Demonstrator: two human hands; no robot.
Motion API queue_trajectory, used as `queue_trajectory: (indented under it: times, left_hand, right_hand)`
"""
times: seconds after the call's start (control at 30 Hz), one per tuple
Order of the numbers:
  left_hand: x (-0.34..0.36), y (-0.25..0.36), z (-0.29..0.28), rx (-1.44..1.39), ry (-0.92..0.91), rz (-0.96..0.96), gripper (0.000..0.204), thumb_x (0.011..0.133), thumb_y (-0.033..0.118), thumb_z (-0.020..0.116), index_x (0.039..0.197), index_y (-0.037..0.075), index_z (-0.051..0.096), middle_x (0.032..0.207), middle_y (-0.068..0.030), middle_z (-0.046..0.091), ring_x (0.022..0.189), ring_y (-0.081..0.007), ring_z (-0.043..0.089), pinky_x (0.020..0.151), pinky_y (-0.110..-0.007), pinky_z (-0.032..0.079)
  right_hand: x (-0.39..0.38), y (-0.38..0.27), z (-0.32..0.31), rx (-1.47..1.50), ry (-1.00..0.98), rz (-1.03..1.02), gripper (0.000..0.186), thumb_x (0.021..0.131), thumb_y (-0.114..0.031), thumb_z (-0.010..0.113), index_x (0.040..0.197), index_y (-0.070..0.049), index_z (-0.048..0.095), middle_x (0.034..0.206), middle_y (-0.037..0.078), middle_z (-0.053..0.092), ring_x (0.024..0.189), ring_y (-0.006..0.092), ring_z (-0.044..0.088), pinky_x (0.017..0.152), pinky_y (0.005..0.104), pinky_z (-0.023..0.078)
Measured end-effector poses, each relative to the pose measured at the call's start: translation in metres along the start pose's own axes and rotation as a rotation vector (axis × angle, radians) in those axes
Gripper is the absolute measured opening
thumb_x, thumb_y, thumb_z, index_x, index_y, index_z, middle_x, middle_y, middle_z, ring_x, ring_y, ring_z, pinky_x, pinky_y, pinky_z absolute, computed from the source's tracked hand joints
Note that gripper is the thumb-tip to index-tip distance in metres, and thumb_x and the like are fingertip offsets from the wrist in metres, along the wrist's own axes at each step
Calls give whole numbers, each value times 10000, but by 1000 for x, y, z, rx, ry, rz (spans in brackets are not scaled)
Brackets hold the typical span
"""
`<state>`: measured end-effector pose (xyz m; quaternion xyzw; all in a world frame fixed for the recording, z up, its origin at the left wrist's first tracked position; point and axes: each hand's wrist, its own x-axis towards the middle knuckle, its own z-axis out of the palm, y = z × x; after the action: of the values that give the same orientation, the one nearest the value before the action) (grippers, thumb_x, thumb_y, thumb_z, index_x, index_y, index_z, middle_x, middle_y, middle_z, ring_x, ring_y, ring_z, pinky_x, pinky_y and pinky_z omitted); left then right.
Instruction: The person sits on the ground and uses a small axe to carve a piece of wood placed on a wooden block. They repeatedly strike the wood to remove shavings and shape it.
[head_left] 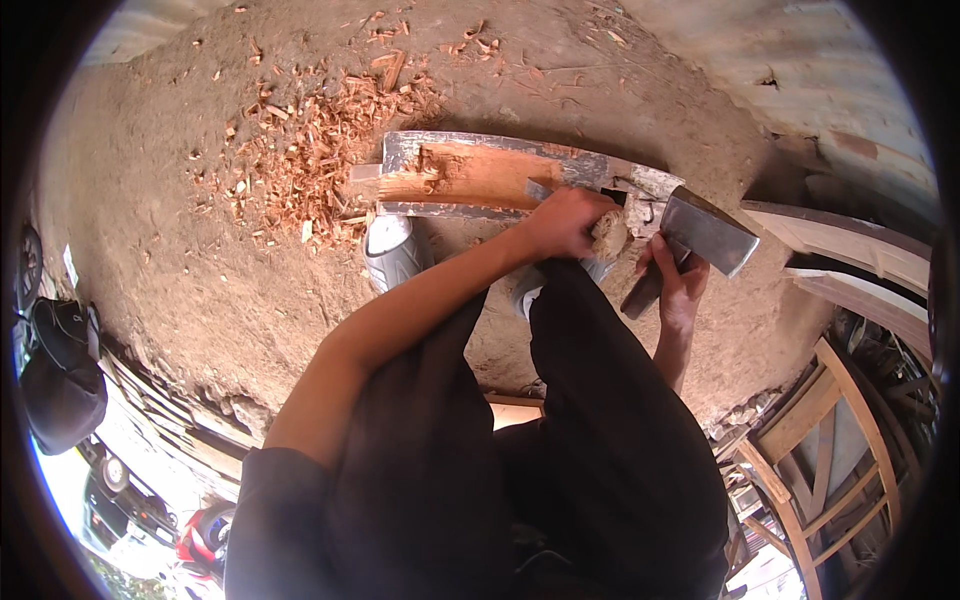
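Note:
A curved wooden beam point(490, 178) with flaking grey paint lies across the ground before me, its inner face cut down to fresh orange wood. My left hand point(570, 222) is closed round a chisel, whose flat metal blade point(538, 189) points left against the beam's hollowed face. The chisel's frayed wooden butt point(609, 236) sticks out to the right of my fist; most of its handle is hidden. My right hand point(681, 277) grips the short dark handle of a hatchet point(708, 232). The hatchet's broad steel head is beside the beam's right end, apart from the chisel butt.
Wood chips point(315, 150) are heaped on the dirt floor at the beam's left end. My grey shoes point(392, 252) stand close to the beam. Curved boards point(850, 235), a wooden chair frame point(830, 440) and metal sheeting point(800, 70) line the right side. A black bag point(65, 380) is far left.

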<state>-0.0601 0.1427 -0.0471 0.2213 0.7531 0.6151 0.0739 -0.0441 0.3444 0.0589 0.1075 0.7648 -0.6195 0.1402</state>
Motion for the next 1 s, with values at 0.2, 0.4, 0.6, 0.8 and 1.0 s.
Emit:
queue_trajectory:
  times: [0.2,0.4,0.6,0.8,1.0]
  left_hand:
    - [6,0,7,24,29,-13,394,663,183,780,1037,66,744,983,-167,733,904,-400,696,790,-475,555]
    - [11,2,6,86,103,-111,277,680,179,779,932,74,733,842,-181,720,816,-421,690,720,-498,549]
    - [20,-9,11,75,174,-150,255,659,170,774,888,81,706,790,-190,708,806,-421,698,723,-520,548]
    - [27,-8,19,147,133,-149,276,671,139,742,933,62,704,789,-192,703,785,-421,692,709,-504,546]
    - [19,-14,25,225,69,-139,240,678,184,762,886,92,685,761,-168,699,756,-388,706,686,-503,552]
  right_hand:
    - [0,-15,13,-68,-38,269,327,928,-172,785,1107,30,599,680,40,581,517,130,536,449,283,414]
    - [-21,-10,3,-244,-17,-205,530,938,-356,797,1250,32,619,822,42,650,604,103,576,482,256,436]
    - [-28,-13,23,-255,17,248,523,989,-404,726,1257,30,610,745,7,574,577,83,534,469,256,431]
    - [-11,-40,10,-56,171,253,440,1029,-450,650,1022,-14,587,627,-10,482,500,80,464,425,267,361]
    - [-2,-27,17,-375,-35,308,429,1028,-421,657,1076,2,607,640,-15,492,518,78,485,452,264,394]
